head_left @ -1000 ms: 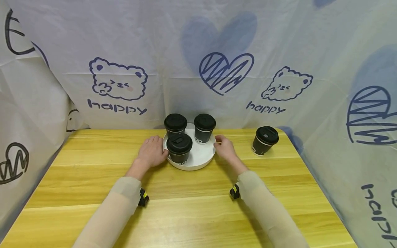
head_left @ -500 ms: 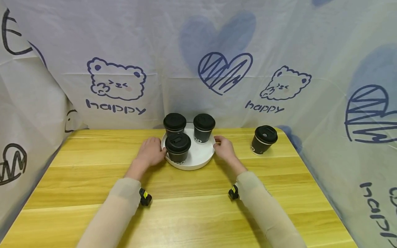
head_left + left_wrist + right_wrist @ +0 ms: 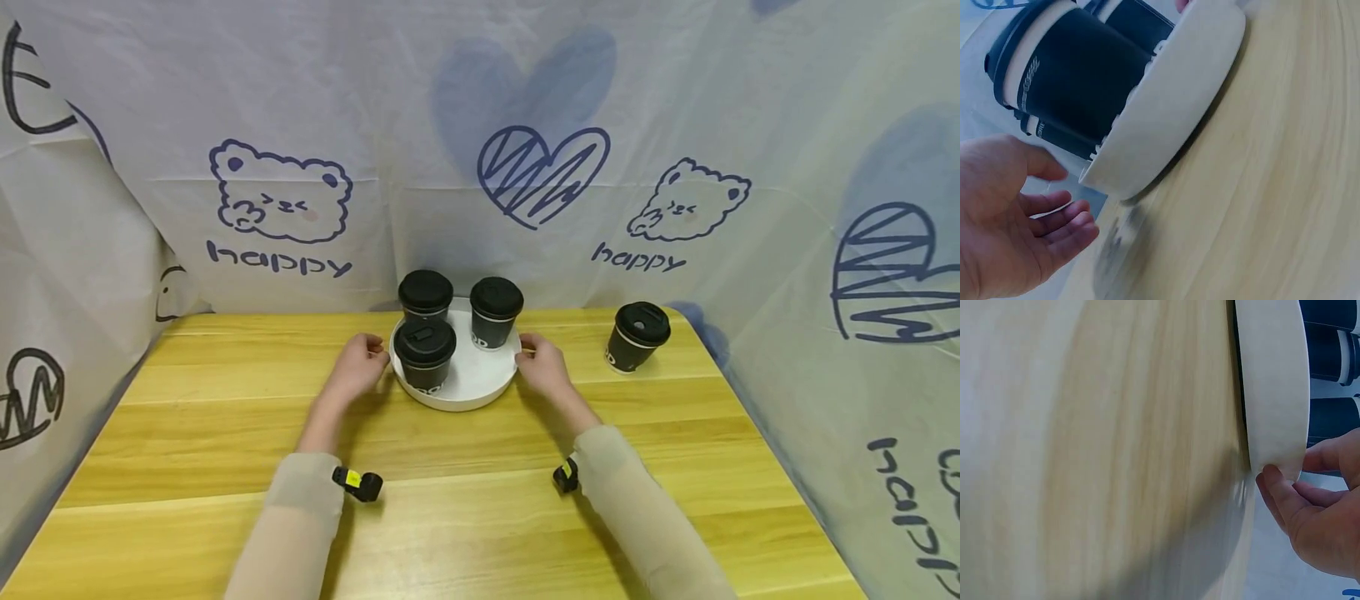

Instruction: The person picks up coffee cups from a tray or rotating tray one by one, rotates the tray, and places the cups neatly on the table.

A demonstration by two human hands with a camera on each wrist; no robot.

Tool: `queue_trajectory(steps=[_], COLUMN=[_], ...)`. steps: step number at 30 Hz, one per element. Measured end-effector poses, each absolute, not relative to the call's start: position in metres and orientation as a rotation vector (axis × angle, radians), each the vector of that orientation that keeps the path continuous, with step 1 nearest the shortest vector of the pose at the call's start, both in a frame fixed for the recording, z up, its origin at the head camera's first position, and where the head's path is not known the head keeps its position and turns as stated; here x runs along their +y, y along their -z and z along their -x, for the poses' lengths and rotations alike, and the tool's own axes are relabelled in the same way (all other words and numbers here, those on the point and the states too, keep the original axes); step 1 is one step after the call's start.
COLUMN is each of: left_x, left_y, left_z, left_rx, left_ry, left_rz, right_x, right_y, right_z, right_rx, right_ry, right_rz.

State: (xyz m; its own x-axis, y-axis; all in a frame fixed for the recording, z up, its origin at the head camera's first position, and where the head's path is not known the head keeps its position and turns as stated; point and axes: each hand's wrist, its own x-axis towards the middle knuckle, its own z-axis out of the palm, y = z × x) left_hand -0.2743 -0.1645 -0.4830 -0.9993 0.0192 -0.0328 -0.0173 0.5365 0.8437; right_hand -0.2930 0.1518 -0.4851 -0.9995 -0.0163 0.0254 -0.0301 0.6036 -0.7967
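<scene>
A round white tray [image 3: 480, 379] with a low rim lies at the back of the wooden table, bearing three black paper coffee cups with black lids: a front cup [image 3: 425, 354], a back left cup [image 3: 426, 293] and a right cup [image 3: 495, 312]. My right hand [image 3: 543, 367] pinches the tray's right rim, thumb on one side and fingers on the other, as the right wrist view shows. Just off the left rim is my left hand [image 3: 360, 364]. In the left wrist view, its loosely bent fingers [image 3: 1069, 244] hold nothing and a gap separates them from the tray wall [image 3: 1160, 119].
A fourth lidded coffee cup [image 3: 637, 337] stands alone near the table's back right corner. Behind the table [image 3: 450, 517] hangs a white cloth [image 3: 420, 100] with blue drawings, which also covers both sides. A small black camera is strapped to each wrist.
My left hand has let go of the tray's left rim and drawn slightly left. The front cup has shifted a little left, as if the tray turned slightly. My right hand keeps its grip.
</scene>
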Motion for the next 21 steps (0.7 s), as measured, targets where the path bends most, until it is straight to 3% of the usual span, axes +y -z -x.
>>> queue_trajectory(steps=[8, 21], left_x=[-0.150, -0.146], left_y=[0.487, 0.491], left_z=[0.266, 0.266], left_rx=[2.540, 2.490], left_ry=[-1.788, -1.852], left_rz=[0.156, 0.189], right_x=[0.151, 0.150], right_y=[0.481, 0.484], right_z=[0.282, 0.281], right_rx=[-2.778, -2.733], right_ry=[-1.482, -1.529], right_rz=[0.001, 0.048])
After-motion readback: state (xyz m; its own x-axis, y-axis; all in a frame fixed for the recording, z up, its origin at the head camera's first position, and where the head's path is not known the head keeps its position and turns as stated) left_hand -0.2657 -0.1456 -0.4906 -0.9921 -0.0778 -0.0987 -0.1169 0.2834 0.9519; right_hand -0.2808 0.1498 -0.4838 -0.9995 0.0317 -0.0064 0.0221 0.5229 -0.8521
